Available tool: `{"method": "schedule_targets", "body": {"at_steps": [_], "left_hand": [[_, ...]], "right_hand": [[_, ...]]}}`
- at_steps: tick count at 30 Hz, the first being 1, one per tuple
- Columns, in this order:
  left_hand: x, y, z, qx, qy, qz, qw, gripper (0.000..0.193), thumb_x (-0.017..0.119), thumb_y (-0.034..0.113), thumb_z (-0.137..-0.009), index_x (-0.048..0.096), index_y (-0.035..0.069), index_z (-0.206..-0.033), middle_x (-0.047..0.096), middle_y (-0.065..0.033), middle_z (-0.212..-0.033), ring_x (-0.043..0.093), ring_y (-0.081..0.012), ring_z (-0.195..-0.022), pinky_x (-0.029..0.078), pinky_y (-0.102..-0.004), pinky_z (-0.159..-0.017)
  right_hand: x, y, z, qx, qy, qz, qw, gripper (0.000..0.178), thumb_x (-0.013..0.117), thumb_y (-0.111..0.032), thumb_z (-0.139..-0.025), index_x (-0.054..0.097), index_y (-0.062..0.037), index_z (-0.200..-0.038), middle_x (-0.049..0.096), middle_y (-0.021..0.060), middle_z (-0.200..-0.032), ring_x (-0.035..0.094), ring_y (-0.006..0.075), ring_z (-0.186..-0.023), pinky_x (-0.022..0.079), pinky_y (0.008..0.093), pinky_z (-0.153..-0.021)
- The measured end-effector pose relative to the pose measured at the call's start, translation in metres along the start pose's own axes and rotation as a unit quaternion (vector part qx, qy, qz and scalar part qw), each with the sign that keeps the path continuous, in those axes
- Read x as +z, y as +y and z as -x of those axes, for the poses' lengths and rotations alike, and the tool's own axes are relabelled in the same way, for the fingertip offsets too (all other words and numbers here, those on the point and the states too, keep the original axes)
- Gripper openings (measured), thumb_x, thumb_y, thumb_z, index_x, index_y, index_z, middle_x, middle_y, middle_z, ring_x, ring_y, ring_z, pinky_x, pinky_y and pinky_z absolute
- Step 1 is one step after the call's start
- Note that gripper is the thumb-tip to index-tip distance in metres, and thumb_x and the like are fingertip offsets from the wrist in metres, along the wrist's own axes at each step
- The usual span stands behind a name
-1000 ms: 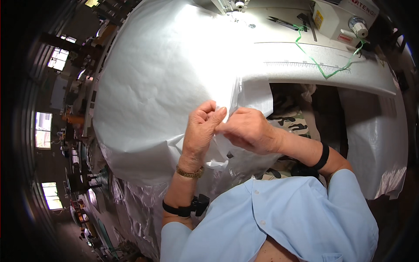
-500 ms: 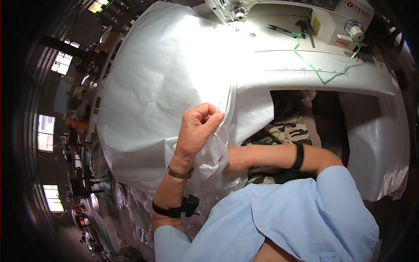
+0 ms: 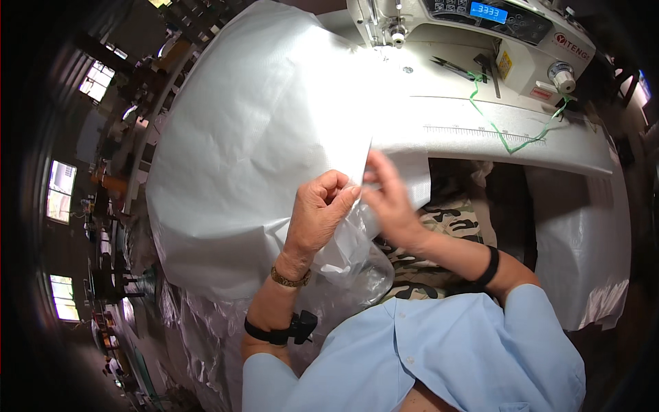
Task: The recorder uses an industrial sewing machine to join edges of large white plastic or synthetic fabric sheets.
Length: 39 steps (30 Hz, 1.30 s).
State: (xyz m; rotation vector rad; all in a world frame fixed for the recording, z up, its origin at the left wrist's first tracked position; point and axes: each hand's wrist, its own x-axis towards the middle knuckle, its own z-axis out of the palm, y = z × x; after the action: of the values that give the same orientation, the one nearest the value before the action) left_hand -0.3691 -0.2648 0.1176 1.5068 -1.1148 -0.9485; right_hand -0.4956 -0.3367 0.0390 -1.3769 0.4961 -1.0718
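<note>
A large white woven plastic sheet (image 3: pixel 233 151) spreads over the machine bed and hangs down toward my lap. My left hand (image 3: pixel 321 209) pinches the sheet's gathered edge between thumb and fingers. Just to its right, my right hand (image 3: pixel 391 202) is at the same edge, smeared by motion, so its grip does not show. Beneath both hands hangs crumpled clear plastic film (image 3: pixel 374 275). Beyond them stands a sewing machine (image 3: pixel 395 31), its needle area brightly lit above the sheet's far part.
On the machine bed lie thread snips (image 3: pixel 453 69) tied to a green cord (image 3: pixel 491 127), near a dark metal tool (image 3: pixel 486 65). A printed ruler scale (image 3: pixel 480 134) runs along the table edge. More white sheeting (image 3: pixel 576 247) hangs at the right. Camouflage cloth (image 3: pixel 446 226) covers my lap.
My right hand has come up from below the sheet's edge to beside my left hand. The left keeps its pinch. The view has shifted, showing more of the sewing machine.
</note>
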Motion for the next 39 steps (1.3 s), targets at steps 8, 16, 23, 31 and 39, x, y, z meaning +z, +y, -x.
{"method": "schedule_targets", "body": {"at_steps": [8,16,23,31,39], "left_hand": [[0.000,-0.009,-0.003,0.001,-0.019,0.035,0.999,0.013,0.065,0.010,-0.095,0.064,0.002,-0.085,0.052,0.0086,-0.065,0.040,0.0019,-0.059,0.031,-0.0176,-0.051],[0.005,-0.025,0.002,-0.006,-0.015,0.056,0.998,0.012,0.066,0.010,-0.095,0.064,0.003,-0.086,0.050,0.0104,-0.066,0.037,0.0026,-0.059,0.028,-0.0170,-0.051],[0.006,-0.024,0.002,0.007,0.000,0.064,0.998,0.014,0.066,0.012,-0.095,0.063,0.003,-0.085,0.049,0.0102,-0.066,0.037,0.0021,-0.059,0.029,-0.0171,-0.051],[0.006,-0.014,0.000,0.000,-0.019,0.098,0.995,0.012,0.066,0.010,-0.095,0.062,0.003,-0.085,0.048,0.0113,-0.067,0.036,0.0024,-0.061,0.029,-0.0169,-0.054],[0.002,-0.010,-0.001,0.013,-0.027,0.021,0.999,0.012,0.064,0.009,-0.095,0.062,0.002,-0.087,0.051,0.0092,-0.070,0.041,0.0013,-0.064,0.032,-0.0176,-0.055]], "right_hand": [[-0.015,0.022,-0.015,-0.072,-0.256,0.212,0.940,0.012,0.060,-0.011,-0.088,0.061,-0.0016,-0.096,0.067,0.0165,-0.094,0.065,0.0357,-0.080,0.052,0.0444,-0.070],[-0.096,0.044,0.021,0.033,0.165,0.262,0.950,0.038,0.075,-0.018,-0.085,0.052,-0.0016,-0.110,0.055,0.0086,-0.095,0.054,0.0190,-0.087,0.047,0.0322,-0.081],[-0.075,0.027,0.022,0.120,0.045,0.083,0.988,0.025,0.062,-0.020,-0.097,0.059,0.0045,-0.103,0.064,0.0045,-0.086,0.056,0.0103,-0.078,0.048,0.0270,-0.074],[-0.041,-0.063,0.026,0.092,-0.234,0.177,0.952,0.019,0.056,-0.014,-0.100,0.060,0.0037,-0.095,0.061,0.0122,-0.078,0.059,0.0186,-0.070,0.047,0.0327,-0.065],[-0.018,-0.066,0.021,-0.041,-0.293,0.208,0.932,0.025,0.060,-0.014,-0.096,0.052,-0.0007,-0.077,0.054,0.0151,-0.069,0.054,0.0336,-0.063,0.045,0.0422,-0.060]]}}
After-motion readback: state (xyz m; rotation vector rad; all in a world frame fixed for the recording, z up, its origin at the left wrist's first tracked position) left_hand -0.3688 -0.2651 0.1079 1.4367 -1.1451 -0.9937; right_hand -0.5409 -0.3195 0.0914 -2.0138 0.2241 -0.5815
